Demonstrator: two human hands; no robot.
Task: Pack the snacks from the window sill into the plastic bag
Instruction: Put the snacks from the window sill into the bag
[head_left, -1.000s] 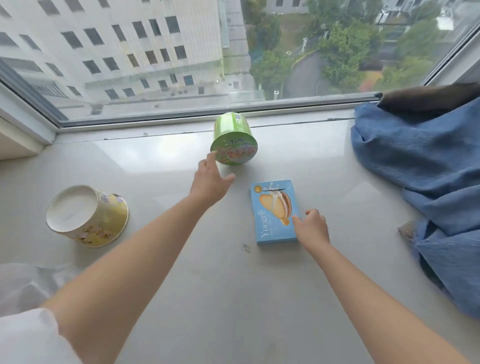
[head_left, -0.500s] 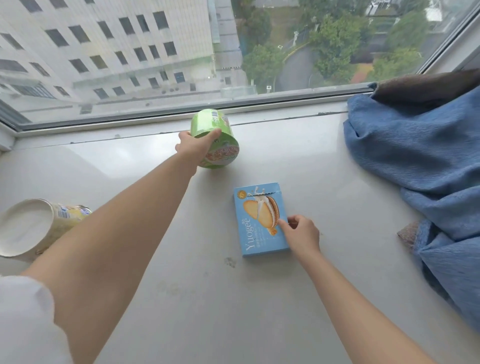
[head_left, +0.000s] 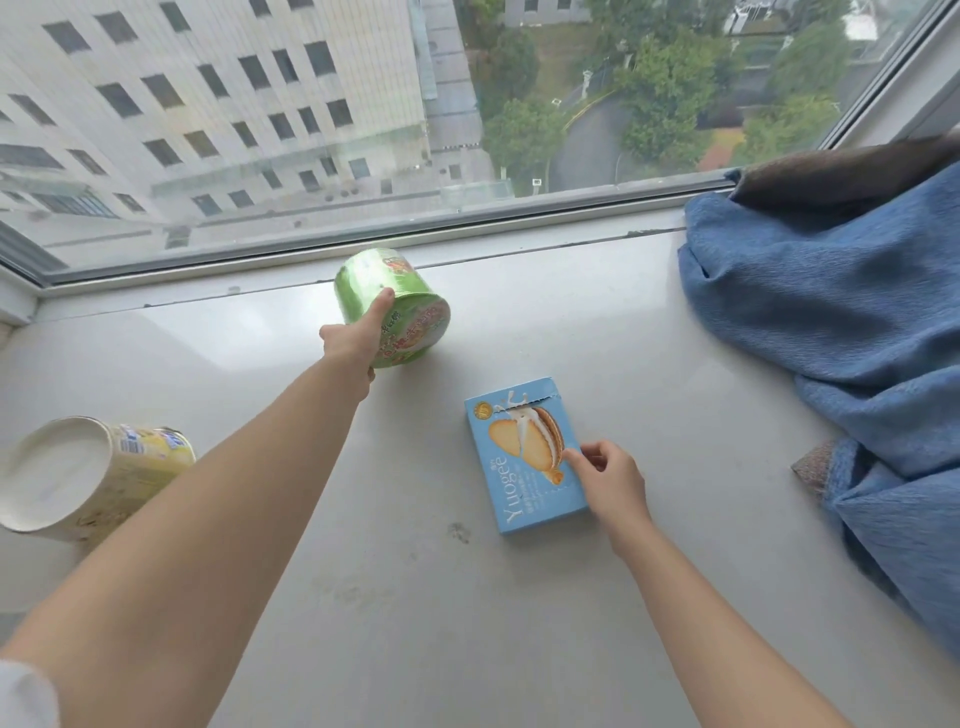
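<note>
Smooth pale window sill (head_left: 415, 623). Nearest left: yellow cylindrical tub (head_left: 88, 478) on its side, white base showing. Right hand (head_left: 610, 483) pinching right edge of flat blue cardboard box (head_left: 527, 457), lying flat. Left hand (head_left: 358, 338) gripping glossy green cup (head_left: 392, 306), tipped, near glass. Rumpled blue fabric (head_left: 831, 322) far right.

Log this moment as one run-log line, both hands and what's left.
left hand grips green tub | right hand pinches blue biscuit box | yellow tub untouched
</note>
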